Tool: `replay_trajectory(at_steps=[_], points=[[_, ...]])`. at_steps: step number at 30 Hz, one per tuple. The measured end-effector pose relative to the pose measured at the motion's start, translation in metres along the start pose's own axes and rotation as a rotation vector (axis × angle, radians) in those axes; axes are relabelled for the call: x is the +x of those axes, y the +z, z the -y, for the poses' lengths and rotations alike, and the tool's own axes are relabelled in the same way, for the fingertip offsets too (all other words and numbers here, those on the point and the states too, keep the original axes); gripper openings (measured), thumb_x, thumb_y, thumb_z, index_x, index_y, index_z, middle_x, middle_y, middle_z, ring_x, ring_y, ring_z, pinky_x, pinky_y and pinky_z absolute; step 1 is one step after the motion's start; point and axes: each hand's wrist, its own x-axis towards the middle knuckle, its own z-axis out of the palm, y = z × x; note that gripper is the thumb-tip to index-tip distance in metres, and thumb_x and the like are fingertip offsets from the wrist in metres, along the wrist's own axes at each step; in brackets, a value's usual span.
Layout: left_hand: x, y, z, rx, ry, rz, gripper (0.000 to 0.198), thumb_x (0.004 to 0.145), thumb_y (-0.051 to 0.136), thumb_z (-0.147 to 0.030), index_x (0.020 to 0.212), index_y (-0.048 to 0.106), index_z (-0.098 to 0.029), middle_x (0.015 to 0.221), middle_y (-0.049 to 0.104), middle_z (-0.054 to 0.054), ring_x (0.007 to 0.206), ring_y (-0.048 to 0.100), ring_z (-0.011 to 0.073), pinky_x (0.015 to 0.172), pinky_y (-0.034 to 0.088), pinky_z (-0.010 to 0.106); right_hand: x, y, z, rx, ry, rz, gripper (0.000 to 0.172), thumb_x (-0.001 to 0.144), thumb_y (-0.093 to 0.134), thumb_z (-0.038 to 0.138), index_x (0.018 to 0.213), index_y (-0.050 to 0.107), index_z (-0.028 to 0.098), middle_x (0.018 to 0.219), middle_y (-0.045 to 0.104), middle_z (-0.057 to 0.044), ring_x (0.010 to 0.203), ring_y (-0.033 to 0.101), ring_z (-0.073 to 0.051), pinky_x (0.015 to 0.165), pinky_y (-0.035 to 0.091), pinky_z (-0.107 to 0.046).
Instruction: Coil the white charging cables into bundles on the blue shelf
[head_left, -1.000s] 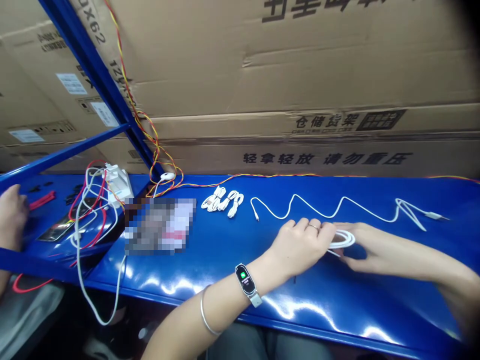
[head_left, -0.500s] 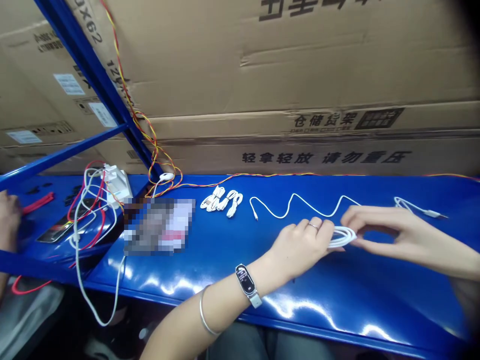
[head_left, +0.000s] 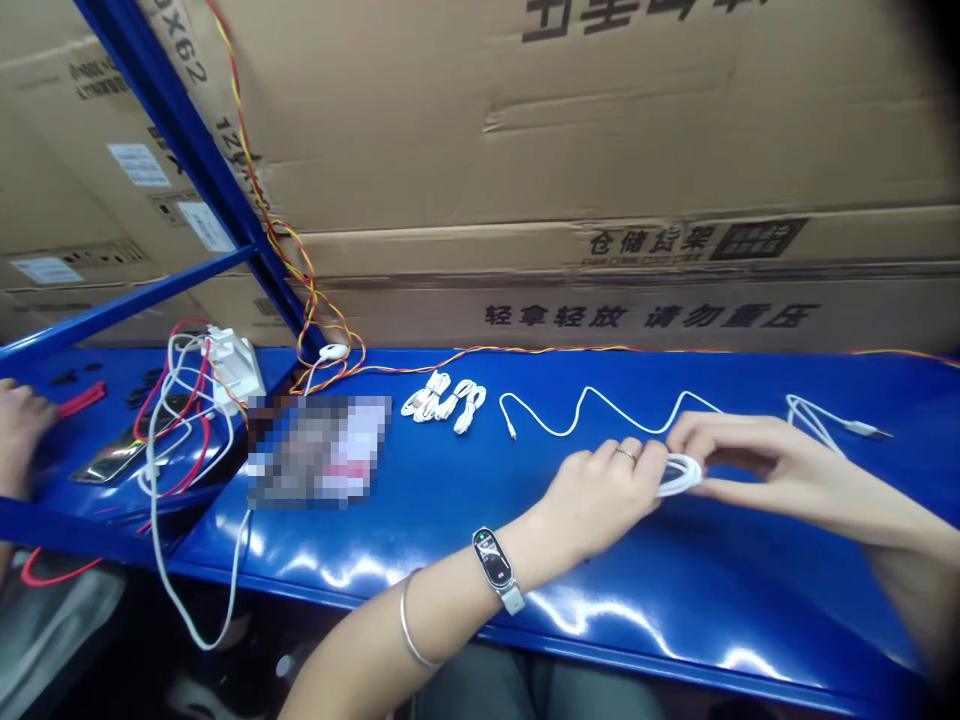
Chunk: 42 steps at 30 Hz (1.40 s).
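Observation:
A coiled white cable [head_left: 681, 474] is held between my two hands, above the blue shelf. My left hand [head_left: 600, 495], with a ring and a wrist band, is closed around the coil's left side. Thumb and fingertips of my right hand [head_left: 742, 455] pinch the coil's right edge. Behind my hands a loose white cable [head_left: 592, 400] lies in waves, its plug at the left end. Farther right, another looped white cable end [head_left: 855, 425] with a plug rests on the shelf, partly hidden by my right hand. Two bundled white cables [head_left: 444, 402] lie left of the wavy one.
Left of me are a blurred-out flat item [head_left: 319, 450] and a white power strip [head_left: 234, 365] with tangled white and red cables. A blue post [head_left: 180, 120] slants upward. A co-worker's hand [head_left: 22, 430] is at the far left. Cardboard boxes [head_left: 600, 150] stand behind.
My right hand has shifted slightly left, closer to my left hand, and the visible coil looks narrower. The co-worker's hand has moved slightly right.

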Motion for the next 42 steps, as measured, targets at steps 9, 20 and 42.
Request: replay_trajectory(at_steps=[9, 20, 42], points=[[0.000, -0.004, 0.001, -0.010, -0.014, 0.055, 0.017, 0.087, 0.042, -0.026, 0.100, 0.047, -0.015, 0.085, 0.057, 0.003, 0.076, 0.057, 0.0135, 0.054, 0.045, 0.022, 0.003, 0.009, -0.003, 0.129, 0.060, -0.129, 0.022, 0.070, 0.071, 0.034, 0.077, 0.055, 0.021, 0.084, 0.058, -0.004, 0.078, 0.057, -0.019, 0.070, 0.049, -0.027], [-0.001, -0.002, -0.002, -0.064, -0.035, 0.079, 0.017, 0.087, 0.041, -0.026, 0.097, 0.048, -0.014, 0.082, 0.058, 0.003, 0.069, 0.058, 0.0144, 0.050, 0.045, 0.024, 0.006, 0.006, -0.003, -0.124, -0.116, -0.167, 0.010, 0.075, 0.067, 0.029, 0.080, 0.062, 0.022, 0.081, 0.062, -0.003, 0.075, 0.057, -0.018, 0.069, 0.044, -0.027], [0.007, -0.016, 0.022, -0.059, -0.182, 0.232, 0.017, 0.089, 0.045, -0.027, 0.099, 0.049, -0.015, 0.091, 0.060, 0.007, 0.079, 0.061, 0.0187, 0.060, 0.047, 0.027, 0.028, 0.045, 0.001, -0.277, 0.009, -0.337, 0.024, 0.092, 0.037, 0.042, 0.090, 0.046, 0.020, 0.079, 0.057, -0.003, 0.062, 0.050, -0.014, 0.058, 0.038, -0.026]])
